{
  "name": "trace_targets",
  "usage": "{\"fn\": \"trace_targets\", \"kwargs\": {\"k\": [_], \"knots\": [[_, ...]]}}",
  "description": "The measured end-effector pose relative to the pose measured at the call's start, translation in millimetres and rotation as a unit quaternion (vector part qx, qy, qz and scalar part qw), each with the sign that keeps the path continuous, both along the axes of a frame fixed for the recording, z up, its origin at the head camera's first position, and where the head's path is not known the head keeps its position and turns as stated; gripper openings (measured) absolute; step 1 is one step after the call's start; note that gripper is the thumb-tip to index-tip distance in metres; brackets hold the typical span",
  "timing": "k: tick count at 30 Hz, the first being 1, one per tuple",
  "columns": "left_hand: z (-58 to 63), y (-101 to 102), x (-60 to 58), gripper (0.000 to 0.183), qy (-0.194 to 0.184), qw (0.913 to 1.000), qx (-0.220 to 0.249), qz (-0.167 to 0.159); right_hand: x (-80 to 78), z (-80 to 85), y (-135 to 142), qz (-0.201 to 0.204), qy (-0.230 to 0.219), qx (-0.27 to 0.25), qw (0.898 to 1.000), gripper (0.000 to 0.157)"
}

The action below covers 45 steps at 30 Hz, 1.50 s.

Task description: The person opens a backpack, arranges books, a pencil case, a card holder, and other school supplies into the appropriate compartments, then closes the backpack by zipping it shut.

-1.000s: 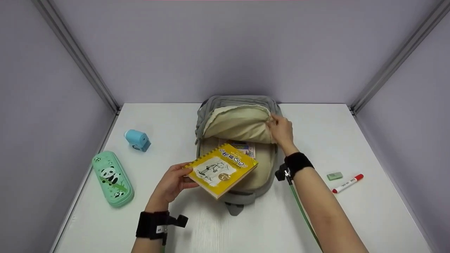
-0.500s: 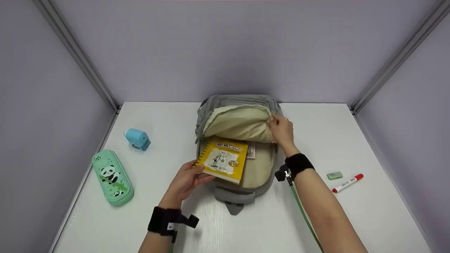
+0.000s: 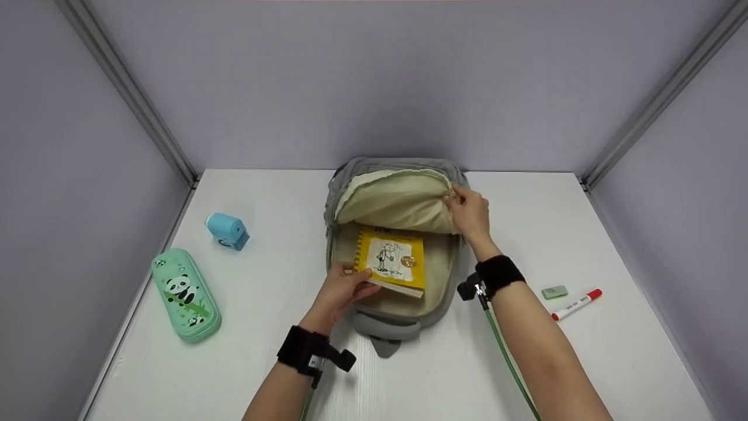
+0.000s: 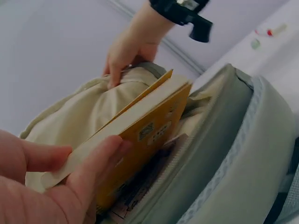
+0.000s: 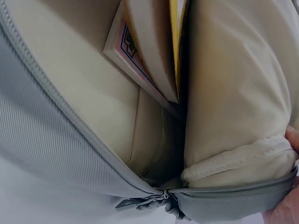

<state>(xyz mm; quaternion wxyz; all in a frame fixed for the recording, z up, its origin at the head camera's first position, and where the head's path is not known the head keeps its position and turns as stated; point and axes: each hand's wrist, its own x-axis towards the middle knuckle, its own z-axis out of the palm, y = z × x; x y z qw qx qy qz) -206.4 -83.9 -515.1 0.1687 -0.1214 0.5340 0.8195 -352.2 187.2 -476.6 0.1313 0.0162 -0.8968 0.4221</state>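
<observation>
A grey backpack [image 3: 400,162] with a beige lining lies unzipped on the white table. My left hand [image 3: 346,291] pinches the lower left corner of a yellow spiral-bound book [image 3: 392,257], thumb on the cover. The book's top end is tucked under the backpack's flap [image 3: 397,199]. At the flap's right edge, my right hand [image 3: 469,215] grips the fabric and holds it raised. Inside the bag, another book [image 5: 133,51] with a pinkish cover lies beside the yellow one in the right wrist view.
On the left are a green panda pencil case [image 3: 186,295] and a light blue pencil sharpener [image 3: 227,231]. A small green eraser [image 3: 554,292] and a red-capped white marker [image 3: 577,304] lie on the right. Panels enclose the table's back and sides.
The left hand has moved right and turned the yellow book upright, sliding its top end under the flap. The right hand stays on the flap, which is lifted slightly higher.
</observation>
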Motion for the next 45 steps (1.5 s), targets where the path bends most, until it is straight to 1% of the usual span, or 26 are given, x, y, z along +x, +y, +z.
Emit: {"fn": "trace_targets", "kwargs": {"k": [2,5,8,11,14,16,19,24,28,31,34,36,39,41,45], "knots": [[0.2,0.8,3.0,0.046,0.004,0.9993,-0.035,-0.013,1.2,-0.5,-0.2,0.004,0.000,0.000,1.000,0.038],[-0.7,-0.7,7.5,0.042,0.015,0.9960,-0.082,-0.030,1.5,-0.1,0.5,0.002,0.000,0.003,1.000,0.037],[-1.7,-0.4,8.3,0.039,0.021,0.9946,-0.096,-0.035,0.4,1.0,1.8,-0.004,0.008,0.003,1.000,0.037],[-2.4,3.3,5.1,0.040,0.005,0.9977,-0.064,-0.020,-0.6,1.2,2.8,-0.005,0.015,0.001,1.000,0.036],[-4.8,8.5,-0.9,0.040,-0.021,0.9997,-0.012,0.000,-0.1,0.4,3.6,0.000,0.008,0.002,1.000,0.036],[-7.3,11.7,-6.2,0.040,-0.033,0.9991,0.022,0.011,0.9,-0.2,3.8,0.005,-0.003,0.002,1.000,0.037],[-8.3,16.1,-14.5,0.039,-0.035,0.9976,0.055,0.026,1.6,-0.6,4.3,0.011,-0.016,-0.002,1.000,0.038],[-6.2,21.1,-27.0,0.042,-0.035,0.9964,0.058,0.050,0.1,0.9,5.5,0.008,-0.030,-0.014,0.999,0.038],[-4.8,24.2,-33.6,0.044,-0.042,0.9962,0.053,0.055,-1.5,1.8,6.7,0.006,-0.043,-0.024,0.999,0.039],[-3.7,25.1,-36.8,0.045,-0.040,0.9971,0.029,0.057,-2.2,2.8,7.0,0.008,-0.049,-0.027,0.998,0.040],[-4.0,24.4,-38.5,0.050,-0.021,0.9981,-0.028,0.051,-2.3,3.6,6.9,0.009,-0.047,-0.032,0.998,0.040],[-4.5,23.3,-38.4,0.055,-0.009,0.9961,-0.076,0.044,-1.6,3.4,7.1,0.010,-0.045,-0.034,0.998,0.040],[-4.5,21.1,-36.4,0.060,0.015,0.9892,-0.141,0.037,-0.5,2.9,7.5,0.013,-0.047,-0.035,0.998,0.040],[-2.9,19.3,-34.6,0.061,0.035,0.9824,-0.180,0.034,-0.1,2.4,7.4,0.014,-0.046,-0.035,0.998,0.040],[4.4,17.1,-29.1,0.062,0.074,0.9724,-0.220,0.019,0.0,1.1,7.3,0.009,-0.042,-0.033,0.999,0.040]]}}
